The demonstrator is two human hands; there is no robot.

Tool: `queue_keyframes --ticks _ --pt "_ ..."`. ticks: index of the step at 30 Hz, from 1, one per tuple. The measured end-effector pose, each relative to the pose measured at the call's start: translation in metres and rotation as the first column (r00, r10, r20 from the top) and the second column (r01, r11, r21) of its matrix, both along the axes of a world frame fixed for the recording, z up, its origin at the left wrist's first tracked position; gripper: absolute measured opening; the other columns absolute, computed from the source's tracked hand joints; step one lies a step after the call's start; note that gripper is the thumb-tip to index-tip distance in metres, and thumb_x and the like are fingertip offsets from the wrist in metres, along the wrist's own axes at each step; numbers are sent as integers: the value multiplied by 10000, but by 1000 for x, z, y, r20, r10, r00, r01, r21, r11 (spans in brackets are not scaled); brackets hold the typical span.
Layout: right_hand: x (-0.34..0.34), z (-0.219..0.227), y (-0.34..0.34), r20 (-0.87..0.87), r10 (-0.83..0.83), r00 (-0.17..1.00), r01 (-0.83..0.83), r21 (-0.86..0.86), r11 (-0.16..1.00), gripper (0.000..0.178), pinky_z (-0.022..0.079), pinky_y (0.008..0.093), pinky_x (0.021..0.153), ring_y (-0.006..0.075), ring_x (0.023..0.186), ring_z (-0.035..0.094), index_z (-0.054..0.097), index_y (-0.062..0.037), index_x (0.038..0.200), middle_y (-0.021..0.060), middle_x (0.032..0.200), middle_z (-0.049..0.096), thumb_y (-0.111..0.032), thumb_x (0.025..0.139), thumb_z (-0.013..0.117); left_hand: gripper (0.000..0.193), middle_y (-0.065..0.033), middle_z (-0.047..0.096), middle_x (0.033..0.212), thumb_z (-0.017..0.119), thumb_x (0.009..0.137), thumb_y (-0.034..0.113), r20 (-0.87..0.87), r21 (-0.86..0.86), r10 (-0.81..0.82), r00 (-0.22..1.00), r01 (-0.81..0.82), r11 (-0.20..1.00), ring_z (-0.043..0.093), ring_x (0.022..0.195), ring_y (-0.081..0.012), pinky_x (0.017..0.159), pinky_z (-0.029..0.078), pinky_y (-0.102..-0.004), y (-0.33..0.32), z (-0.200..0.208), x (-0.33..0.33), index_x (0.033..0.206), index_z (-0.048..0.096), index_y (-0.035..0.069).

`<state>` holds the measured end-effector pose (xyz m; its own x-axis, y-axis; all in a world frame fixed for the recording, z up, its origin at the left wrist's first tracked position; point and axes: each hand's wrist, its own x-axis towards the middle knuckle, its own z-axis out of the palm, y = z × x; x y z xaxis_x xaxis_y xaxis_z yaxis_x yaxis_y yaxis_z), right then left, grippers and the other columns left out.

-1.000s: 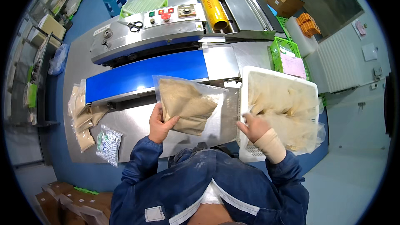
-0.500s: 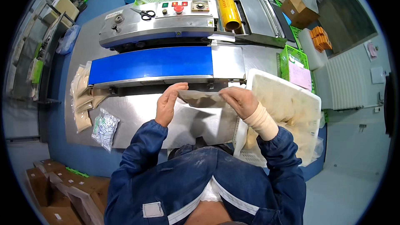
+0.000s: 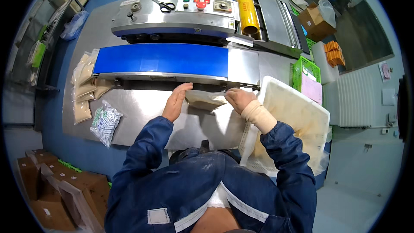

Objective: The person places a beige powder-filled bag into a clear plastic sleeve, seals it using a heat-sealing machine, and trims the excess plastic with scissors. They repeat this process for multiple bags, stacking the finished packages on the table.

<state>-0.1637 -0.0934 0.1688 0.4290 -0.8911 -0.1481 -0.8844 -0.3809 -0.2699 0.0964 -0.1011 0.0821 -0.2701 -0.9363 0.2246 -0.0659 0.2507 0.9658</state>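
A clear plastic bag (image 3: pixel 206 101) with tan contents hangs between my hands, just in front of the blue-belted sealing machine (image 3: pixel 161 58). My right hand (image 3: pixel 241 100), with a beige wrap at the wrist, pinches the bag's upper right corner. Along the bag's left end, my left hand (image 3: pixel 177 102) holds its fingers stretched out and straight; whether its thumb touches the bag I cannot tell. Beside my right forearm stands a white plastic crate (image 3: pixel 321 113) with tan-filled clear bags in it.
Filled tan bags (image 3: pixel 84 88) lie piled at the belt's left end. Near them is a clear packet of small printed sachets (image 3: pixel 106 123). Scissors (image 3: pixel 163 4) and a yellow film roll (image 3: pixel 247 11) rest on the machinery behind. A green basket (image 3: pixel 305 71) stands right.
The bag has tipped so more of its tan contents show. My right hand has come slightly left, and my left fingers have straightened. The whole view has shifted a little.
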Motion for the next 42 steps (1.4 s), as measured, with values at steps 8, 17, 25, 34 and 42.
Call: queue_keyframes --ticks 8,17,25,34,42 --pt "18 -20 -34 356 -328 875 170 410 896 286 497 286 575 180 599 606 598 -1 897 105 688 619 -248 879 456 233 -77 527 958 417 899 154 -37 6 524 851 -524 852 494 888 -200 812 390 -302 31 8 1 1081 491 28" --pt "93 -9 -38 464 -587 664 -39 805 592 258 494 255 518 144 600 590 600 -7 881 76 727 616 -227 859 468 578 -83 385 1239 508 816 488 -849 358 527 -41 690 629 317 1204 -277 1043 228 -487 74 7 -70 1216 395 86" --pt "112 15 -100 367 224 903 -272 85 958 254 472 308 719 222 764 595 609 -48 975 131 882 621 -244 826 546 184 -62 525 1090 478 890 237 -712 445 674 -197 616 650 445 1097 -242 979 344 -408 68 -26 -60 936 541 70" --pt "180 24 -297 97 247 964 -174 -472 864 260 416 369 874 339 1035 484 528 -65 1068 125 1188 461 -166 844 443 134 -71 541 1031 520 873 187 -660 434 731 -174 706 560 489 1007 -234 914 408 -370 66 -40 -66 891 516 55" --pt "214 16 -326 -190 1 982 -67 -338 939 300 424 394 869 306 1014 523 611 -87 962 130 1038 557 -317 839 465 188 -95 524 1017 517 875 186 -620 383 749 -232 744 547 486 978 -233 920 399 -350 58 -44 -71 945 497 13"
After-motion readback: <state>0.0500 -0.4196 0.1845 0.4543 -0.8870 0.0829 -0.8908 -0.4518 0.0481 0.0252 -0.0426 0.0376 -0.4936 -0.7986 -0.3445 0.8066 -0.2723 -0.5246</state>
